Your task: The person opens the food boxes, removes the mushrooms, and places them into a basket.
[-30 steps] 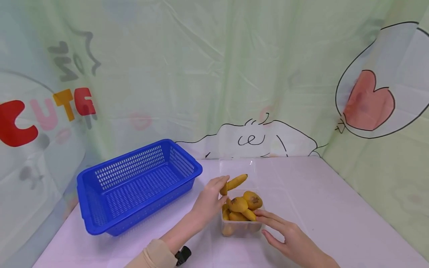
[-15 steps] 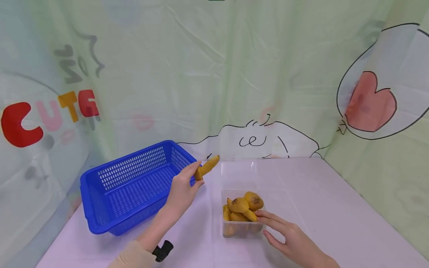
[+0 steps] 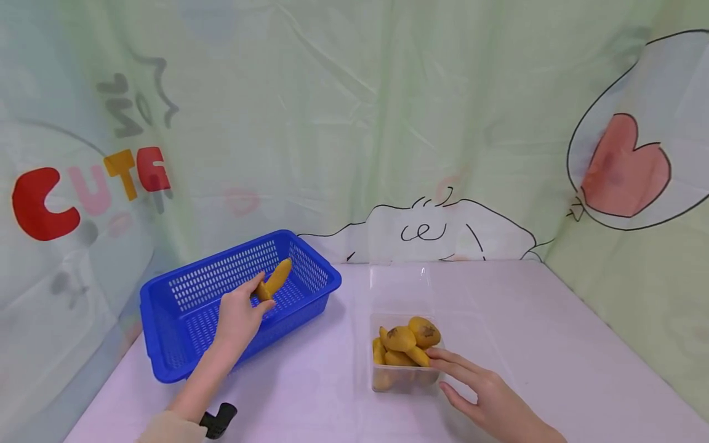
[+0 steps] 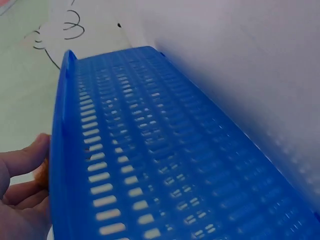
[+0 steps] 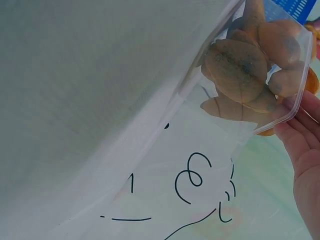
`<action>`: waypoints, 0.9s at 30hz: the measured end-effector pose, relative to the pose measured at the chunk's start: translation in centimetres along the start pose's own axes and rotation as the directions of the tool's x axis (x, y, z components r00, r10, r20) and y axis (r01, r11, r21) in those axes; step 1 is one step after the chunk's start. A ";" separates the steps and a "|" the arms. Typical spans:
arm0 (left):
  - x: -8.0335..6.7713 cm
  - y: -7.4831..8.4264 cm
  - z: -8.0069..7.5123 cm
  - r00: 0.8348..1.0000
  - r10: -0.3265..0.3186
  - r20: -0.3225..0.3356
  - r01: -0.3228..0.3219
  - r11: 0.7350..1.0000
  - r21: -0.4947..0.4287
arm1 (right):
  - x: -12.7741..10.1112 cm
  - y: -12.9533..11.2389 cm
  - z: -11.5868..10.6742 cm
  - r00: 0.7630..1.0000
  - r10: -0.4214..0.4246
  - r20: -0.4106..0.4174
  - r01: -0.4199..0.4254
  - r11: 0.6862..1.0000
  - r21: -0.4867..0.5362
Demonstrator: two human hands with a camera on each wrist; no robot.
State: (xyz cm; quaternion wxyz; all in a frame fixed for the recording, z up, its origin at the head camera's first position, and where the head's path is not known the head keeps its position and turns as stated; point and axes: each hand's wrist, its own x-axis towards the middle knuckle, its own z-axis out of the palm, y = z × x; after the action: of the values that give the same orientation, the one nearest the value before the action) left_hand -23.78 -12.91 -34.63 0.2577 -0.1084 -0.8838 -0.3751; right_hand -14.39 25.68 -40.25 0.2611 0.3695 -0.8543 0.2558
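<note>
My left hand (image 3: 241, 314) pinches a yellow mushroom (image 3: 279, 277) over the blue plastic basket (image 3: 239, 246), its stem pointing up and to the right. In the left wrist view the basket wall (image 4: 150, 145) covers most of the mushroom, and the fingers (image 4: 25, 157) show at the left. A clear plastic box (image 3: 388, 376) holds several more yellow mushrooms (image 3: 400, 338), some with brownish patches on their caps. My right hand (image 3: 487, 394) rests at the box's right side, fingers extended, fingertips at the rim. From the right wrist, the box (image 5: 306, 80) appears beside those fingers (image 5: 295, 140).
The box's clear lid (image 3: 399, 286) lies open behind it on the pale pink tabletop (image 3: 498, 320). A printed curtain (image 3: 332, 123) hangs behind and on both sides. A black device (image 3: 218, 421) is at the left wrist.
My left hand has carried the mushroom leftward from above the clear box to over the blue basket. The right hand has stayed at the box.
</note>
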 end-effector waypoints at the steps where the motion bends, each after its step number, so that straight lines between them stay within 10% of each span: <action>1: 0.0 -0.3 -0.1 1.000 -0.016 0.025 0.016 1.000 0.015 | 0.0 0.0 0.0 1.000 -0.003 -0.002 0.003 1.000 -0.002; 10: 0.0 -1.6 -0.3 0.974 -0.092 0.207 0.072 0.992 0.104 | 0.0 0.1 0.0 1.000 0.001 0.001 -0.001 1.000 0.000; 27: 0.1 -2.3 -0.3 0.936 -0.135 0.326 0.098 0.987 0.126 | 0.0 0.1 0.0 1.000 0.004 0.006 -0.004 1.000 -0.002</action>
State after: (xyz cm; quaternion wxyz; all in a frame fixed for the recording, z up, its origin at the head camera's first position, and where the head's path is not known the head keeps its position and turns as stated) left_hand -24.67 -14.72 -35.80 0.0874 -0.1035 -0.9385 -0.3177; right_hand -14.40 25.73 -40.27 0.2582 0.3682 -0.8561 0.2545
